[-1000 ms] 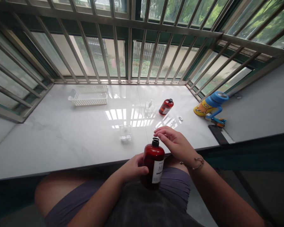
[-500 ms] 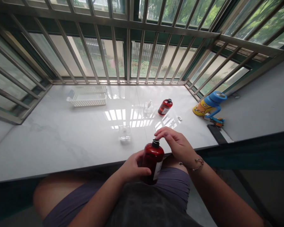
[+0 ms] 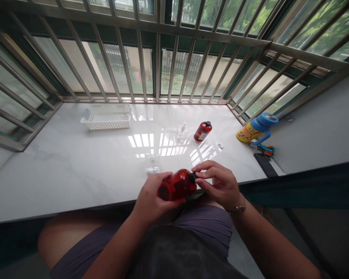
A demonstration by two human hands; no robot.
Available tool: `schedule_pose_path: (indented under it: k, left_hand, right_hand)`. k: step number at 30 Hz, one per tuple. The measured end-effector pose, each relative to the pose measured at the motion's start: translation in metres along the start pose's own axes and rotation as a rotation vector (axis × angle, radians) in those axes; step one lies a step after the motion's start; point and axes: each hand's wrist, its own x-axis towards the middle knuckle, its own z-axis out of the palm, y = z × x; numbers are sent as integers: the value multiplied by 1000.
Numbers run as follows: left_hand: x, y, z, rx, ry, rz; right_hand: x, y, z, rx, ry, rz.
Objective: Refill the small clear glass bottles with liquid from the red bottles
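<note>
A dark red, see-through bottle is tipped on its side above the counter's front edge, its neck toward the right. My left hand wraps round the bottle's body near its base. At the other end, my right hand pinches the black cap between thumb and fingers. Just beyond the bottle, a small clear glass piece stands on the counter. Farther back are a clear glass bottle and a second red bottle with a black cap and a pale label.
A white perforated basket sits at the back left of the marbled counter. On the right stand a blue and yellow flask and a black phone. A tiny white item lies nearby. Metal bars line the window.
The held bottle has gone from upright to tilted sideways and risen slightly, its base swinging left. My right hand has closed on its cap.
</note>
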Motion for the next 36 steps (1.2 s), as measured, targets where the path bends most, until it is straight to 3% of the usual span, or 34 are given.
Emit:
schedule_pose_path:
  k: [3, 6, 11, 16, 21, 27, 29, 36]
  left_hand:
    - [-1, 8, -13, 231, 187, 241]
    - [-2, 18, -28, 418, 297, 396]
    - [-7, 31, -43, 645, 384, 511]
    - [-11, 37, -46, 686, 413, 526]
    - [-8, 31, -38, 529, 339, 375]
    - [-1, 13, -13, -60, -60, -210]
    - [0, 9, -4, -223, -154, -323]
    - [-4, -2, 14, -450, -200, -394]
  right_hand:
    - [-3, 2, -1, 37, 27, 24]
    - [-7, 4, -1, 101, 43, 58]
    - [-9, 3, 1, 155, 38, 58]
    - [-8, 0, 1, 143, 34, 42]
    - [-7, 0, 2, 70, 72, 21]
    - [-1, 1, 9, -68, 58, 100]
    - [1, 3, 10, -124, 41, 130]
    - [6, 10, 11, -166, 3, 123]
